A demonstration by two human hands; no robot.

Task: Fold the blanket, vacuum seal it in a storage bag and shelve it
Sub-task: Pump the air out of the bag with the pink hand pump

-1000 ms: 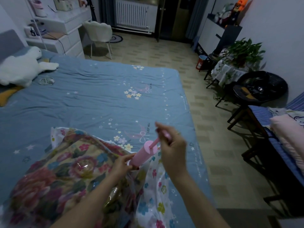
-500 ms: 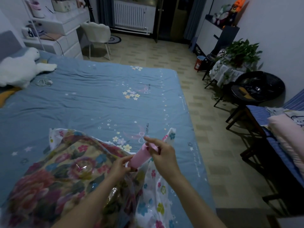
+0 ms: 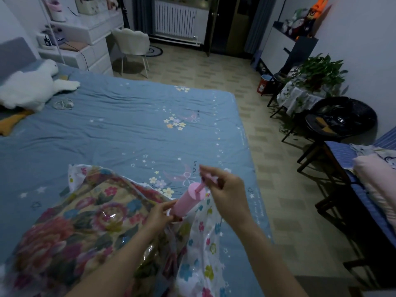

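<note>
The floral blanket [image 3: 70,228] lies inside the clear, flower-printed storage bag [image 3: 201,243] on the near part of the bed [image 3: 128,129], the bag's loose white flap reaching toward the bed's right edge, where the blue sheet ends at the tiled floor [image 3: 267,189]. Beyond the bag the sheet runs bare up to a white plush toy [image 3: 32,88] at the far left, so most of the mattress is open; the floor strip to the right is open as far as a black round chair [image 3: 342,118] and a potted plant [image 3: 319,71]. The left hand [image 3: 159,215] has its grip closed round the lower end of the pink hand pump [image 3: 188,200], which stands tilted on the bag at its near right side. The right hand [image 3: 227,189] pinches the pump's handle [image 3: 209,177], its grip closed on it above the barrel, with a short length of pink rod showing between handle and barrel. Half a second ago the handle sat down against the barrel top and the right hand was lower; now it is raised again, much as it was a second ago, while the left hand's hold and the bag's place are unchanged. Printed on the sheet just beyond the handle, the words "SLEEP WELL" can be read; a second line of print farther up the sheet is too small to read.
</note>
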